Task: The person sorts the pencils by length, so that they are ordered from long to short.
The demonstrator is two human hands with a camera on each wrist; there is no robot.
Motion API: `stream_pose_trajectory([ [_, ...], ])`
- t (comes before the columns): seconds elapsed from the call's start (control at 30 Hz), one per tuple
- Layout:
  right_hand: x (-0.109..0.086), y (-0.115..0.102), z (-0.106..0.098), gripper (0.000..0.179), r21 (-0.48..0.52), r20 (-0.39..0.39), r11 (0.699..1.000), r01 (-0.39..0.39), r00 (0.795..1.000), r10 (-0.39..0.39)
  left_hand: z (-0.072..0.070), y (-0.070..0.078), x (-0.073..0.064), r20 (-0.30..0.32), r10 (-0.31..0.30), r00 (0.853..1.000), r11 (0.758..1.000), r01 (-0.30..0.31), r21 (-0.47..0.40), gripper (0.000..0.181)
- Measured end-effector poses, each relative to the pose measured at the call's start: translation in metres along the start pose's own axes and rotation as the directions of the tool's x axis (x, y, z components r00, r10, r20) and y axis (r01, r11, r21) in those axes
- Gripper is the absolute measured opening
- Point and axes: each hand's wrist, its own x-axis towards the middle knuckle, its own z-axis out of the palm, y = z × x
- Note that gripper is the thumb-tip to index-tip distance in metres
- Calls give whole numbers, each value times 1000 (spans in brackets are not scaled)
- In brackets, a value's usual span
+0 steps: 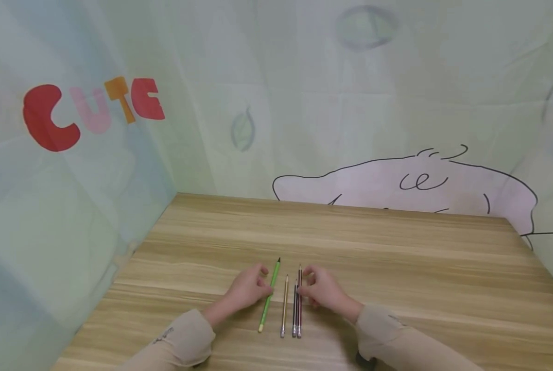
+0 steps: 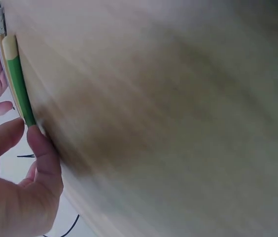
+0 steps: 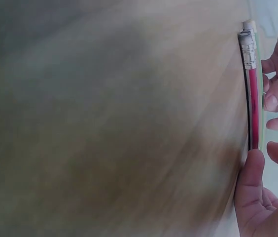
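The fingers of my left hand [image 1: 247, 286] are loosely curved and parted, thumb against the green pencil [image 1: 266, 308], pinching nothing. Rightward on the tabletop [image 1: 397, 257] the gold pencil [image 1: 284, 304] lies apart, then the black pencil [image 1: 295, 309] and dark red pencil [image 1: 299, 312], close together. My right hand [image 1: 326, 288] has its fingers parted likewise, thumb at the dark red one. Probably all light, stiff, apt to roll; I'd pinch mid-shaft, sparing brittle points.

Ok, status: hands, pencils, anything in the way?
Left hand at green pencil. Right hand at rightmost pencil. Gold pencil, black pencil between. Nothing visibly blocking.
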Motion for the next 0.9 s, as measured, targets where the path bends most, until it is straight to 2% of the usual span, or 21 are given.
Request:
stream_pose_trajectory([
  [0.3, 2, -5, 4, 29, -101, -26, 995, -17, 1000, 14, 0, 4, 0, 6, -19, 1000, 999, 19, 28, 45],
  [0.57, 1, -10, 6, 30, -146, -49, 986, -79, 996, 73, 4, 7, 2, -1, -22, 1000, 997, 22, 78, 45],
  [0.9, 3, -14, 8, 21, -198, -61, 972, -125, 991, 115, 10, 11, 4, -14, -26, 1000, 989, 27, 146, 31],
])
